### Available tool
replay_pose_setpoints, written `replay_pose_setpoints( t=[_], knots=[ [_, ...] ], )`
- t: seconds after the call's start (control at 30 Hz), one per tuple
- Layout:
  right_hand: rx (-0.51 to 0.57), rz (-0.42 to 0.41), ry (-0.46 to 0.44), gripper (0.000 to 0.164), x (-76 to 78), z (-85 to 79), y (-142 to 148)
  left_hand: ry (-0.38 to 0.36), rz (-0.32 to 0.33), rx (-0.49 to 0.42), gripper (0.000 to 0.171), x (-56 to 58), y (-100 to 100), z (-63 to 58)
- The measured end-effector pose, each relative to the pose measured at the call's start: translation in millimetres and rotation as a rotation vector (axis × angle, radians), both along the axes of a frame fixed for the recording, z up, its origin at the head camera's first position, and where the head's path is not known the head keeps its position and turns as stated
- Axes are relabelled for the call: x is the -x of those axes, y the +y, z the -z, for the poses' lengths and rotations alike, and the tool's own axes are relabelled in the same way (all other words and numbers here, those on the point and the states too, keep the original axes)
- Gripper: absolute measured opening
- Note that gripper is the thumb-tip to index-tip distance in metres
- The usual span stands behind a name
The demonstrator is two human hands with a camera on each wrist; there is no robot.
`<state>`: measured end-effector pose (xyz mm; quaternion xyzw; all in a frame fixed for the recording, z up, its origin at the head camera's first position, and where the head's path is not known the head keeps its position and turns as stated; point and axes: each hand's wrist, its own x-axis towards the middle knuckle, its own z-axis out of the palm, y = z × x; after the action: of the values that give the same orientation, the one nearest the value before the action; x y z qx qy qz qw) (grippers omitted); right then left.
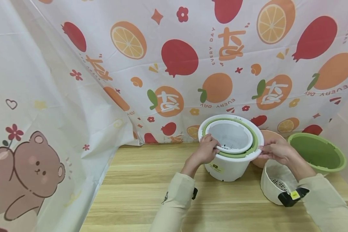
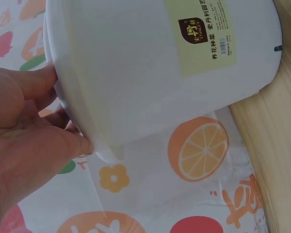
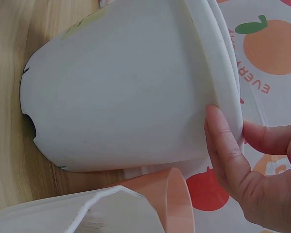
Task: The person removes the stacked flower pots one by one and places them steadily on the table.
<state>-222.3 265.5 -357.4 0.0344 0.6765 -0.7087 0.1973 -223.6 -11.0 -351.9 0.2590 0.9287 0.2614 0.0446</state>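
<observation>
So, large white pot [image 1: 229, 167] stands right of middle on the table [image 1: 139, 187], close to the back edge; mouth up, axis roughly vertical, wide rim above, narrower notched base below. Green liner pot [image 1: 256, 141] and small white pot [image 1: 230, 129] nested in it, mouths up too. Label [image 2: 203, 39] on the outer wall faces the table's front, top cut off in the left wrist view. Left hand [image 1: 206, 149] pinches the rim at front left; how many nested rims it takes in, can't tell. Right hand [image 1: 278, 151] pinches the outer rim on the right, thumb over, fingers under. Nested walls mostly hidden; whether the base touches the table, can't tell. Orange pot [image 1: 269, 134] sits just beside, toward the back edge, largely covered. Cream pot [image 1: 267, 190] nearer the front, partly behind the right forearm; wide green pot [image 1: 316, 151] toward the back right corner.
</observation>
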Motion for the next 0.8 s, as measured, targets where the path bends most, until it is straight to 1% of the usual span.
replay_pose_setpoints(
  t=[0.13,0.37,0.6,0.8],
  knots=[
    [0.006,0.002,-0.005,0.018,0.3,0.2,-0.2,0.009,-0.011,-0.023,0.015,-1.0,-0.6,-0.2],
    [0.014,-0.009,-0.002,0.016,1.5,1.5,-0.9,0.001,-0.042,-0.125,0.009,-0.3,-1.3,1.9],
    [0.002,-0.004,0.015,0.019,0.8,2.5,0.1,0.040,-0.065,-0.132,0.008,-1.5,-1.3,3.1],
    [-0.007,0.003,0.025,0.017,0.9,3.0,0.6,0.047,-0.076,-0.172,0.006,-2.6,-1.2,4.8]
  ],
)
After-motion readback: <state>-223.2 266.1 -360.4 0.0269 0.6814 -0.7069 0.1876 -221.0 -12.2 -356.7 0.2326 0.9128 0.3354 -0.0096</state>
